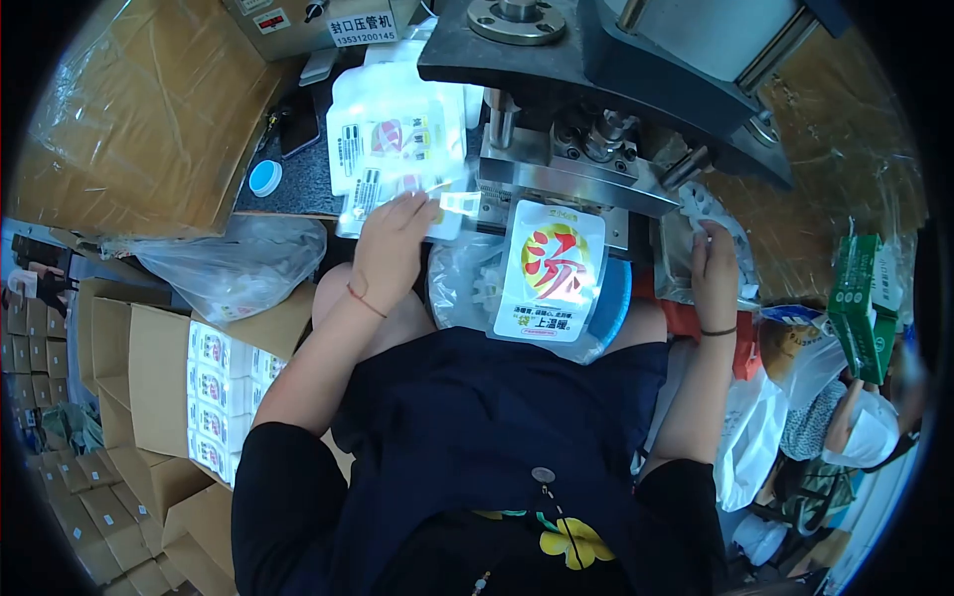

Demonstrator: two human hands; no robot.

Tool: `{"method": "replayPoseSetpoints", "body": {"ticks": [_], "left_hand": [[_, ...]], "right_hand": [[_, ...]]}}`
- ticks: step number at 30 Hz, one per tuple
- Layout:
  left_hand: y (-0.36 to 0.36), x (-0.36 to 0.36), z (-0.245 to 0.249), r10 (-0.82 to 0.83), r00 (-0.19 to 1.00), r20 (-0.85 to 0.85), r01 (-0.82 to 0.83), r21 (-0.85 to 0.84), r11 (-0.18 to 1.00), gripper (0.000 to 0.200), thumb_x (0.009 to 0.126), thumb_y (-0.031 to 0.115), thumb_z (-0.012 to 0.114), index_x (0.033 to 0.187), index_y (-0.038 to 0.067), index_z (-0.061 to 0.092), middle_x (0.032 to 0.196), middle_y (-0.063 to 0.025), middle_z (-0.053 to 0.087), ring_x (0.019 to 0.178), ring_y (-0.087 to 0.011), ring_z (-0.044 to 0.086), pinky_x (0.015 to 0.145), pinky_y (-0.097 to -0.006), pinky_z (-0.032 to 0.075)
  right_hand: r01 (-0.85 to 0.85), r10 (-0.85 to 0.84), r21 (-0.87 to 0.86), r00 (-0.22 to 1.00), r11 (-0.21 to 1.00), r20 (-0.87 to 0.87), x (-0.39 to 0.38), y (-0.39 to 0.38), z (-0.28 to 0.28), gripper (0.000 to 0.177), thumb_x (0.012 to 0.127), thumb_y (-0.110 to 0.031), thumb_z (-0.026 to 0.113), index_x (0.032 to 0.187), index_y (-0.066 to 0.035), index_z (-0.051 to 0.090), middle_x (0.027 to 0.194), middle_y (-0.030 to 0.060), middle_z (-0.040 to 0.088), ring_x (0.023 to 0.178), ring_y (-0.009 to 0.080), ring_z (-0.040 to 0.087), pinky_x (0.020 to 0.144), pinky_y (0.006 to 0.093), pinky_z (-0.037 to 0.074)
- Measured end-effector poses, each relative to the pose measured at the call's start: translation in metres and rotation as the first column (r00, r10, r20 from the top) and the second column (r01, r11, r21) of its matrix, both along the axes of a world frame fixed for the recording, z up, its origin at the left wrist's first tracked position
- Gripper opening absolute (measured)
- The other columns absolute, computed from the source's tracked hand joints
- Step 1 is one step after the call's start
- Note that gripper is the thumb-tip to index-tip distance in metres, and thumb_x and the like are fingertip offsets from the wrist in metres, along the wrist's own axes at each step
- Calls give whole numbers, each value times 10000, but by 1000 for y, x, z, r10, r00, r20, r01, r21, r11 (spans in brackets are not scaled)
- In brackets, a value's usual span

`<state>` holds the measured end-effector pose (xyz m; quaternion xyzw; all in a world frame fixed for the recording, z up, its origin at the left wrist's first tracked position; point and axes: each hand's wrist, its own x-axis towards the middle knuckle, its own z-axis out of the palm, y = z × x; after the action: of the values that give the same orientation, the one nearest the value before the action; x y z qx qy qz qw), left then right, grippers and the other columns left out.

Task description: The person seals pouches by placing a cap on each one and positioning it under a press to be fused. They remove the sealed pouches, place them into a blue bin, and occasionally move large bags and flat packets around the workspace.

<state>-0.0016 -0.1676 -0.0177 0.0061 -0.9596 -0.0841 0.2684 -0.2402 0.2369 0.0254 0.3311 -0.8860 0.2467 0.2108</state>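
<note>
My left hand [390,245] has its fingers bent over a white printed pouch [360,211] at the near end of a stack of pouches [383,124]. Its fingertips are slightly blurred, and they appear closed on the pouch's edge. My right hand [715,275] reaches to small white plastic pieces [704,206] in a clear tray [676,260]. Its fingers are drawn in, and what they hold, if anything, is hidden. Between my hands, a white pouch with a red character on a yellow-green circle [552,266] hangs from the metal press [581,184], over a blue-rimmed basin [618,316].
An open carton [159,387] of packed pouches stands at left, beside a plastic bag [234,263]. A blue-topped cap [265,178] and a phone [299,134] lie on the worktop. At right are a green box [863,308] and another person [845,427].
</note>
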Motion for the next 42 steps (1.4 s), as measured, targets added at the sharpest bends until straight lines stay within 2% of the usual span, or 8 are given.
{"method": "replayPoseSetpoints", "body": {"ticks": [2, 4, 13, 20, 31, 33, 35, 42], "left_hand": [[9, 13, 12, 144, 989, -38, -130, 265, 956, 336, 923, -39, 548, 1234, 17, 663, 1094, -157, 730, 1021, -302, 694, 889, -409, 539], [28, 12, 25, 140, 989, -52, -17, 890, 455, 198, 972, 31, 615, 1142, -7, 706, 971, -86, 746, 853, -139, 685, 776, -308, 539], [101, -4, 40, -313, 938, 149, 28, 868, 495, 227, 954, 190, 734, 1026, -25, 745, 806, -30, 726, 720, -48, 628, 648, -225, 504], [142, -3, 27, -559, 829, -23, -198, 922, -332, 270, 1013, 200, 672, 1148, -32, 700, 1044, -62, 740, 890, -79, 662, 809, -270, 553], [99, -60, 22, -511, 837, -198, -213, 742, -636, 340, 874, 17, 730, 1191, -81, 659, 1142, -172, 729, 991, -259, 740, 883, -373, 605], [107, -62, -1, -467, 880, -86, -136, 897, -421, 381, 830, 21, 765, 1192, -55, 671, 1099, -154, 743, 944, -222, 731, 863, -373, 592], [91, -61, 11, -187, 972, 143, -41, 885, 464, 361, 877, 134, 761, 1168, 14, 585, 1003, -90, 678, 920, -200, 649, 835, -391, 542], [-6, -22, 16, 250, 967, 42, -254, 116, 960, 696, 913, 278, 693, 1511, 74, 401, 1576, -230, 368, 1478, -393, 346, 1163, -571, 297]], "right_hand": [[94, -77, -73, 976, 993, 204, 12, -1, 9, 200, 1012, -171, 580, 1148, -27, 610, 1063, 189, 673, 967, 389, 651, 849, 428, 514], [83, -48, -134, 969, 988, 243, 26, -6, 17, 196, 1014, -173, 584, 1139, -30, 635, 1031, 179, 681, 959, 377, 651, 857, 416, 512], [-397, 500, -349, 817, 849, 288, 98, -105, 67, 191, 878, -178, 762, 980, -28, 703, 929, 127, 711, 844, 320, 683, 766, 386, 535], [-584, 549, -12, 755, 811, 358, 73, -86, 70, 194, 955, -200, 663, 1016, -24, 717, 896, 151, 698, 823, 335, 666, 745, 400, 522], [-201, 229, -120, 918, 972, 325, 77, -51, 51, 222, 996, -138, 573, 1129, 12, 668, 1044, 213, 703, 966, 397, 674, 883, 420, 523], [-66, 94, -94, 937, 993, 335, 83, -52, 28, 252, 993, -84, 561, 1208, 32, 625, 1183, 229, 673, 1109, 393, 636, 997, 429, 481], [-39, 113, -182, 902, 983, 417, 77, -51, 17, 295, 997, -73, 556, 1266, 49, 567, 1196, 228, 646, 1138, 351, 613, 1008, 439, 471], [-171, 214, -175, 940, 970, 266, 55, -32, 9, 364, 1084, -242, 426, 1219, 53, 591, 1014, 231, 646, 889, 361, 607, 829, 434, 504]]}}
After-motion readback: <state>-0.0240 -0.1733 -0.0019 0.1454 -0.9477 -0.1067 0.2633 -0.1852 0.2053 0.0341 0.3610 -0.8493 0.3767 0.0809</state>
